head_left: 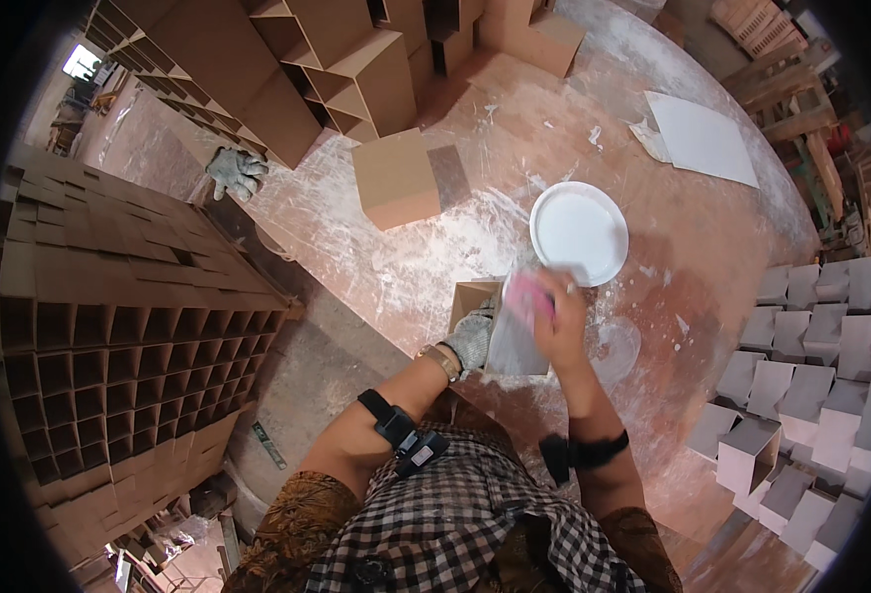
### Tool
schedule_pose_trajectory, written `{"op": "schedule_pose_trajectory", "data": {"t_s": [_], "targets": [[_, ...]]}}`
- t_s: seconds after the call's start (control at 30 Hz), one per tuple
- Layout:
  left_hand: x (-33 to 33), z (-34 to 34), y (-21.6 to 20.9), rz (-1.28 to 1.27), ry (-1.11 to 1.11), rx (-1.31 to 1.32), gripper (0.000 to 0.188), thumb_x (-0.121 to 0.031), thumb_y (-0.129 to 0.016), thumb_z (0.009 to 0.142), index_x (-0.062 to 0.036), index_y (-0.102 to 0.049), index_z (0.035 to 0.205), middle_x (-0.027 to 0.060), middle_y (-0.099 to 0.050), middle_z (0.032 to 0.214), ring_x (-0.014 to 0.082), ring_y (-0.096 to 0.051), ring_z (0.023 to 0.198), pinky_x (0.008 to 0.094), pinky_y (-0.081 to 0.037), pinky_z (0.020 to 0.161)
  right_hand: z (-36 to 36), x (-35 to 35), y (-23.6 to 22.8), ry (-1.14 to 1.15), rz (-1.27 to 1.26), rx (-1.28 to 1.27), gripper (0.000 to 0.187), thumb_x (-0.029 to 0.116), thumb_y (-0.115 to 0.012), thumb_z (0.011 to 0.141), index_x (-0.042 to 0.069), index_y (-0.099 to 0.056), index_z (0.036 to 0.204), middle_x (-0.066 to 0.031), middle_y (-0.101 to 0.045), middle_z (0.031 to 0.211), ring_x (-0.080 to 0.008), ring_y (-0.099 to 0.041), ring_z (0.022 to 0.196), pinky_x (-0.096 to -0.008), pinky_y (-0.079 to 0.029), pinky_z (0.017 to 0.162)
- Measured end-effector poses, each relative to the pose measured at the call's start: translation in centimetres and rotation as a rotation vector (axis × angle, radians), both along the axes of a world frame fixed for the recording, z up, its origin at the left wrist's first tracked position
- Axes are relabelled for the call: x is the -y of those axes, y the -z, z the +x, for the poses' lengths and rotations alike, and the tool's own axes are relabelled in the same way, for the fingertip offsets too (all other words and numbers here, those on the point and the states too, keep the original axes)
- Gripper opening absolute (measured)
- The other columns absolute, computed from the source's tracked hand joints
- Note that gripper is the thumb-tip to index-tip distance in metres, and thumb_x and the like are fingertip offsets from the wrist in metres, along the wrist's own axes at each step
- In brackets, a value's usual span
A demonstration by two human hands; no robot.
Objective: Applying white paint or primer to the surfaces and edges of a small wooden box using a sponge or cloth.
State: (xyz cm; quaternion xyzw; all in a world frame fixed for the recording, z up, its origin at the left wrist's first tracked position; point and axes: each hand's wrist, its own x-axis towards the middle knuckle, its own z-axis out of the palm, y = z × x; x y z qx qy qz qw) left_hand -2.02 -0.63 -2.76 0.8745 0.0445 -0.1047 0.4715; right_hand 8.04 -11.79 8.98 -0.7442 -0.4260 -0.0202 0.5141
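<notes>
An open cardboard box (517,346) stands at the table's near edge in front of me, one side of it whitish grey. My left hand (470,339), in a grey work glove, grips the box at its left; part of the fingers is hidden by the box. My right hand (562,321), bare and smeared by motion, is closed on a pink sponge (529,295) against the whitish side. Just beyond, a round white tray (579,235) with a white layer in it lies on the table.
A brown cardboard box (401,178) and a grey glove (236,173) lie on the white-smeared table (426,252). Stacked brown boxes (149,346) rise at left, more boxes (347,69) at the back. White-sided boxes (816,366) crowd the right; a white sheet (702,138) lies far right.
</notes>
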Motion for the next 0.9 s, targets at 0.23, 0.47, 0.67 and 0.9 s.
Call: {"op": "schedule_pose_trajectory", "data": {"t_s": [0.23,0.47,0.67,0.9], "targets": [[-0.2,-1.0,1.5,-0.111,0.033,0.025,0.055,-0.039,-0.053,0.083,-0.0040,-0.048,0.125,0.0220,-0.046,0.128,0.0346,-0.044,0.118,0.0368,-0.036,0.099,-5.2,4.2,0.0,-0.342,-0.078,0.202,0.026,0.026,-0.048,0.083,0.012,-0.063,0.099,-0.0098,-0.060,0.094,-0.0303,-0.055,0.081,-0.0431,-0.041,0.076],[1.3,-0.1,1.1,-0.297,-0.179,-0.121,0.049,-0.033,-0.054,0.084,-0.0058,-0.049,0.125,0.0218,-0.048,0.125,0.0332,-0.045,0.118,0.0365,-0.036,0.099,0.6,-1.0,0.2,-0.054,0.004,0.123,0.038,0.001,-0.054,0.069,0.012,-0.063,0.104,-0.0087,-0.062,0.094,-0.0298,-0.055,0.081,-0.0393,-0.041,0.072],[-0.3,-0.1,-3.8,-0.051,0.108,-0.127,0.045,-0.031,-0.054,0.085,-0.0062,-0.051,0.122,0.0207,-0.050,0.122,0.0324,-0.048,0.113,0.0363,-0.038,0.097,-3.8,3.6,0.0,-0.313,-0.109,0.221,0.029,0.023,-0.060,0.079,0.008,-0.063,0.103,-0.0118,-0.059,0.093,-0.0302,-0.054,0.087,-0.0430,-0.041,0.081],[0.9,-0.9,1.9,-0.388,-0.110,-0.029,0.056,-0.038,-0.059,0.081,-0.0085,-0.046,0.127,0.0166,-0.046,0.130,0.0298,-0.043,0.120,0.0381,-0.035,0.101,-0.1,-0.2,0.5,-0.137,-0.018,0.096,0.033,0.013,-0.058,0.069,0.013,-0.063,0.102,-0.0103,-0.061,0.094,-0.0301,-0.052,0.080,-0.0436,-0.040,0.074]]}}
